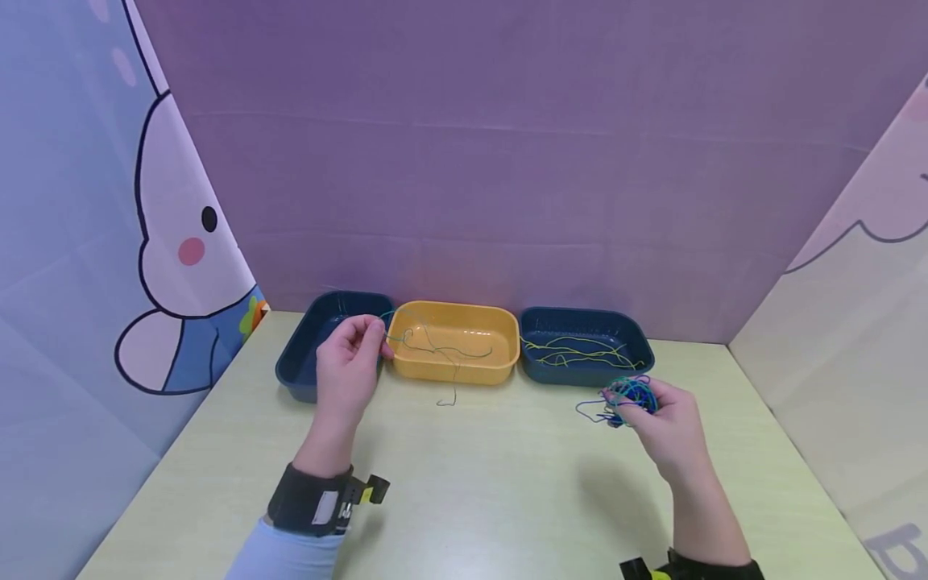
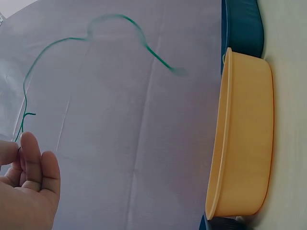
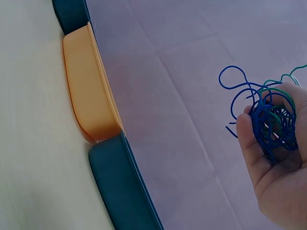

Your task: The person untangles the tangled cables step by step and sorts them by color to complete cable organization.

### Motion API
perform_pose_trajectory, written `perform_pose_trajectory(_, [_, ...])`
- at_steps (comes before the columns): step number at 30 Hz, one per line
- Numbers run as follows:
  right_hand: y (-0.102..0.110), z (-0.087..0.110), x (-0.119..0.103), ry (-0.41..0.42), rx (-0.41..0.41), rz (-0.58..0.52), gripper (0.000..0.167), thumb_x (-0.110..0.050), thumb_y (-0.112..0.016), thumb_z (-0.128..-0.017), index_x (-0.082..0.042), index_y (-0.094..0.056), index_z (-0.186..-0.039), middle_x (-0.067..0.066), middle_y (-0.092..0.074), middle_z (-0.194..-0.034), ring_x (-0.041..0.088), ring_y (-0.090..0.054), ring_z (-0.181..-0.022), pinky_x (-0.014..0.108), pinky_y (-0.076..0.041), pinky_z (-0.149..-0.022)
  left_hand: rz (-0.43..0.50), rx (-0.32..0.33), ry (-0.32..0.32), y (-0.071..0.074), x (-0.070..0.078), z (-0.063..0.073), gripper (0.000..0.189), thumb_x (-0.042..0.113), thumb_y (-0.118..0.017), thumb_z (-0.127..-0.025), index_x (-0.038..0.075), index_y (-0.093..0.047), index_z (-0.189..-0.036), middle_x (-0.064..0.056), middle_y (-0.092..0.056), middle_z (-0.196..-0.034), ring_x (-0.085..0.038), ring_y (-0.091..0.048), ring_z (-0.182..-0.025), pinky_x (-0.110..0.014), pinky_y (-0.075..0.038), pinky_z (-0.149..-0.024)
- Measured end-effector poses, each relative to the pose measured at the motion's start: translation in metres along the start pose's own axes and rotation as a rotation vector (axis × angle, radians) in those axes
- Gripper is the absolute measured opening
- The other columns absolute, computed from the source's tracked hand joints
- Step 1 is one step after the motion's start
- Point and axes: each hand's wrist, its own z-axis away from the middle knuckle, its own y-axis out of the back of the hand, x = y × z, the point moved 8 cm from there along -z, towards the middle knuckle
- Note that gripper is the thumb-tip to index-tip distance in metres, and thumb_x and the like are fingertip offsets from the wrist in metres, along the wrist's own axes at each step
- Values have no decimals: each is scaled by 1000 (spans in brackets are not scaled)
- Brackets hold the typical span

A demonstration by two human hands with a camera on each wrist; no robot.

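Note:
My left hand [image 1: 348, 362] is raised at the gap between the left dark blue bin [image 1: 297, 374] and the yellow bin [image 1: 420, 370]. Between thumb and index finger it pinches a thin green wire [image 2: 25, 91], whose free length curves out and is partly blurred. Thin greenish strands cross the yellow bin in the head view; whether any lie inside, I cannot tell. To the right, my right hand [image 1: 670, 427] holds a tangled bundle of blue and green wires [image 3: 273, 120] above the table, with some loops sticking out leftward.
Yellow wires [image 1: 554, 348] lie in the right dark blue bin [image 1: 558, 375], one end reaching its left rim. All three bins stand in a row at the back of the pale table [image 1: 478, 483], before a purple cloth [image 1: 471, 161]. Printed cloths hang on both sides.

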Motion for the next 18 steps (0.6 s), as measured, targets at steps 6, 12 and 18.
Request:
perform_pose_trajectory(6, [-3, 0, 1, -29, -1, 4, 14, 11, -64, -91, 16, -68, -103, -5, -74, -89, 10, -72, -85, 23, -58, -69, 8, 4, 11, -1, -1, 1, 28, 23, -62, -104, -4, -65, -105, -23, -62, -90, -21, -62, -73, -19, -54, -68])
perform_pose_trajectory(12, [-4, 2, 0, -53, -14, 12, 15, 8, -65, -92, 15, -68, -106, -3, -75, -92, 11, -71, -85, 24, -59, -71, -5, -1, 57, -2, -4, 1, 31, 25, -61, -104, -6, -65, -109, -17, -62, -93, -21, -62, -76, -19, -55, -71])
perform_pose_trajectory(18, [-4, 2, 1, -52, -15, 25, 15, 7, -65, -92, 14, -69, -106, -2, -75, -92, 11, -71, -84, 24, -58, -70, 0, -9, 53, -5, -7, 0, 25, 22, -61, -104, -3, -66, -108, -16, -62, -95, -25, -62, -77, -20, -56, -73])
